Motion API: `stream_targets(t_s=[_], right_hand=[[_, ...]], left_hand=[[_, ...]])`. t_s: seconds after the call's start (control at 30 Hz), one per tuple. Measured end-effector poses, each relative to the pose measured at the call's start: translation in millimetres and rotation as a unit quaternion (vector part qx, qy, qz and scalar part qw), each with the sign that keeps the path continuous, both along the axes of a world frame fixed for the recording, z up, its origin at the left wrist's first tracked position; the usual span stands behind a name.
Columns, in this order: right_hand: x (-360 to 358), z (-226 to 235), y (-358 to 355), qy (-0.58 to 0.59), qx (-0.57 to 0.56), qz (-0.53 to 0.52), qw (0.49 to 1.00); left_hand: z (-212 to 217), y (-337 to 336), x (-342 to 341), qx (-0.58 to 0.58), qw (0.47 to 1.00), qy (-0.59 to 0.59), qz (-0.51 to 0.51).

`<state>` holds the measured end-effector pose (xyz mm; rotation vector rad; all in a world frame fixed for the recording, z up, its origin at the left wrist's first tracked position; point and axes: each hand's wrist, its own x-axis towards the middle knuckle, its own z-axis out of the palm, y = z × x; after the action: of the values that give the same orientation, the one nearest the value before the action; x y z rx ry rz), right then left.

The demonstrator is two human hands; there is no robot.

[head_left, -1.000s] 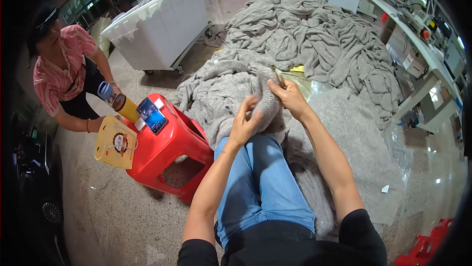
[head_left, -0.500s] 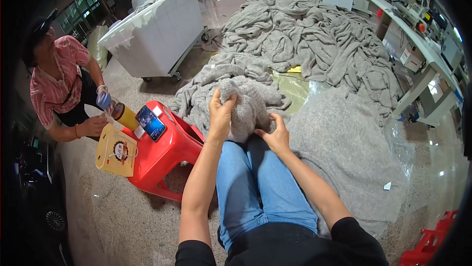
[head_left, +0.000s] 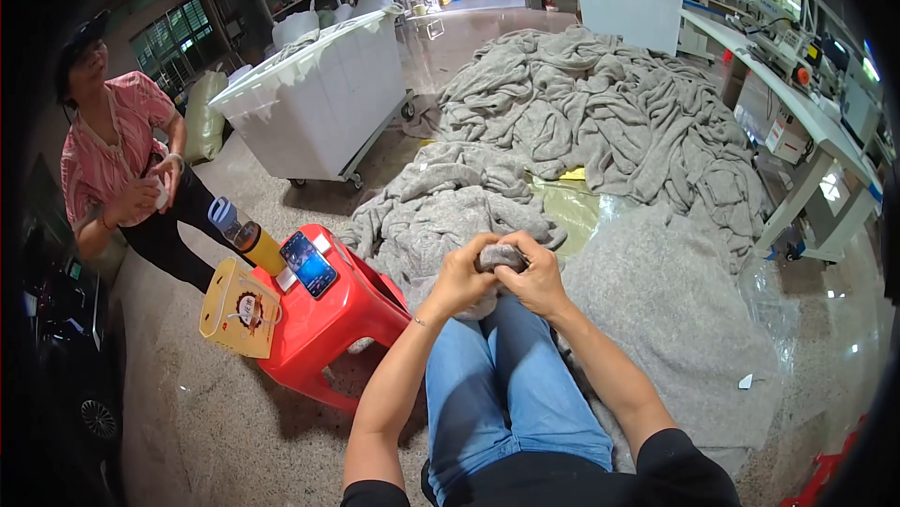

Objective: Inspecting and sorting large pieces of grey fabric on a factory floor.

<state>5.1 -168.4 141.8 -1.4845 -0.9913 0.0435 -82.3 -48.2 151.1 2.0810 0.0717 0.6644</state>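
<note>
A piece of grey knit fabric (head_left: 501, 260) is bunched up above my knees, with both hands closed on it. My left hand (head_left: 461, 278) grips its left side and my right hand (head_left: 541, 280) its right side, thumbs close together over the fold. Part of the knit hangs below my hands, and most of its shape is hidden. Right beyond them lies a crumpled heap of the same grey knit (head_left: 436, 212). To the right of my legs a grey knit piece (head_left: 656, 310) is spread out flatter, bearing a small white tag (head_left: 745, 381).
On my left a red stool (head_left: 323, 324) bears a phone (head_left: 308, 263), a bottle (head_left: 258, 245) and a yellow paper bag (head_left: 236, 315). Behind it stands a person (head_left: 117, 151). A wheeled white bin (head_left: 309, 104), a large grey knit pile (head_left: 609, 113) and a machine table (head_left: 797, 85) lie farther off.
My hands, apart before, have come together around the bunched knit. The person at left has drawn their hands back from the bottle to their body. The view has tilted up slightly.
</note>
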Motion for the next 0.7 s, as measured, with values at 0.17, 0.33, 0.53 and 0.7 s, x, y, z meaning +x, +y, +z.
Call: stream_targets(t_s=[0.17,0.33,0.53,0.7], right_hand=[[-4.1,-35.8,21.7,0.181,0.11,0.036,0.977],[1.5,-64.8,56.8,0.076,0.047,-0.061,0.994],[11.8,-70.7,85.5,0.057,0.021,-0.078,0.995],[63.9,-0.9,73.7,0.0,0.131,-0.178,0.975]], left_hand=[[26.5,14.3,16.5,-0.035,0.995,-0.038,0.088],[84.8,24.7,35.8,-0.112,0.985,-0.092,0.098],[148.5,50.4,54.3,-0.073,0.967,-0.234,0.065],[212.4,77.1,52.9,-0.085,0.942,-0.322,0.049]])
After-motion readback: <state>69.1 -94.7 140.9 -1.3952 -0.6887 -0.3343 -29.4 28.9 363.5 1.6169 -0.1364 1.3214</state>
